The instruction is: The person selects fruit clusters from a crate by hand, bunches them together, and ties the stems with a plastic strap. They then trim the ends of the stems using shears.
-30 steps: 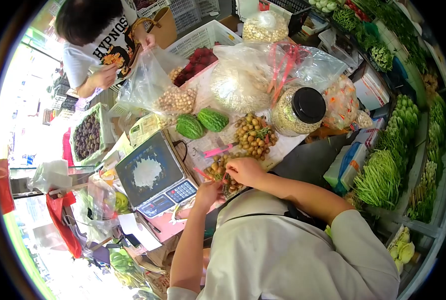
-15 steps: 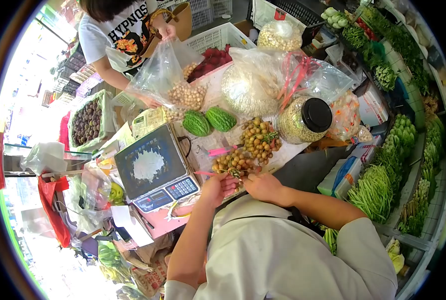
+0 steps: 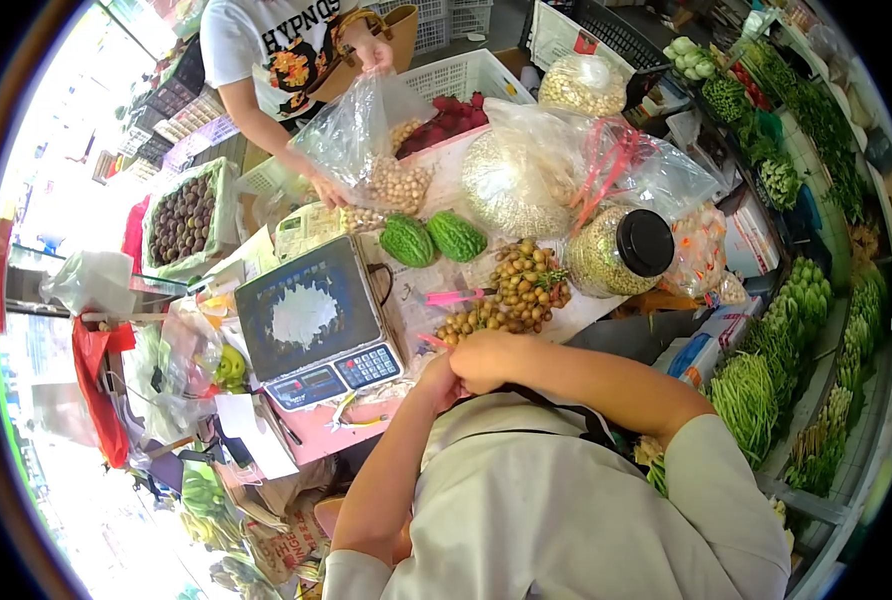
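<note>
My left hand [image 3: 440, 381] and my right hand [image 3: 488, 361] meet at the table's near edge, just below a bunch of longans [image 3: 472, 321]. Both are closed; whatever lies between their fingers is hidden by the knuckles. A thin pink strip [image 3: 432, 341] shows just above the left fingers. A second longan bunch [image 3: 531, 285] lies beyond, touching the first. Pink-handled scissors or a knife [image 3: 454, 297] rest beside the fruit, the blade end hidden. Two green bitter melons [image 3: 407, 241] lie farther back.
A digital scale [image 3: 318, 320] stands to the left. On the right are a black-lidded jar [image 3: 618, 250] and a large clear bag [image 3: 516, 180]. Across the table, a person's hand [image 3: 371, 52] holds a plastic bag [image 3: 356, 125] near round tan produce. Green vegetables [image 3: 746, 400] line the right side.
My right hand has moved left and turned over against my left hand, covering its fingers. The view has shifted slightly. The other person's hands still hold the plastic bag.
</note>
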The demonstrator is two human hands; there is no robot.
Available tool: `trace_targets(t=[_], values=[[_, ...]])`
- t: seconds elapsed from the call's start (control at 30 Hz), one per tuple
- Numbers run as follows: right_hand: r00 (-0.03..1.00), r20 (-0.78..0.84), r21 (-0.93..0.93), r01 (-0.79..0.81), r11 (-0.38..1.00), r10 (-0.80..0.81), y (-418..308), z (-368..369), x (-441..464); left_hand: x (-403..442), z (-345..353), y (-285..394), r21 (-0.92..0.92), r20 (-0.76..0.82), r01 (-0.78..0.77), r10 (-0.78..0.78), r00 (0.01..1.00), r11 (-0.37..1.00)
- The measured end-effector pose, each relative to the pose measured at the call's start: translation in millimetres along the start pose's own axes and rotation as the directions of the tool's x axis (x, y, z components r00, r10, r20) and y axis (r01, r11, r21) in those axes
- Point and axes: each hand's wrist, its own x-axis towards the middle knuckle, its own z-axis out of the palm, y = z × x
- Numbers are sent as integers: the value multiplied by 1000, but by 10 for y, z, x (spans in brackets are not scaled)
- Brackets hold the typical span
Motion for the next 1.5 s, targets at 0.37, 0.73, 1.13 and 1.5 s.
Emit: trace_targets(t=[0.37,0.73,1.13,1.5], values=[[950,312,700,-220,680,-14,491,189,280,80,-418,-227,184,90,-119,104,990,976],[980,159,727,-200,657,122,478,169,464,-73,-351,-331,-274,155,-91,137,978,957],[855,-503,290,32,957,124,301,479,249,-83,-424,-529,-15,48,-384,384,922,923],[952,-291,390,203,898,-89,506,480,239,-112,-479,-572,-177,79,-376,394,916,910]])
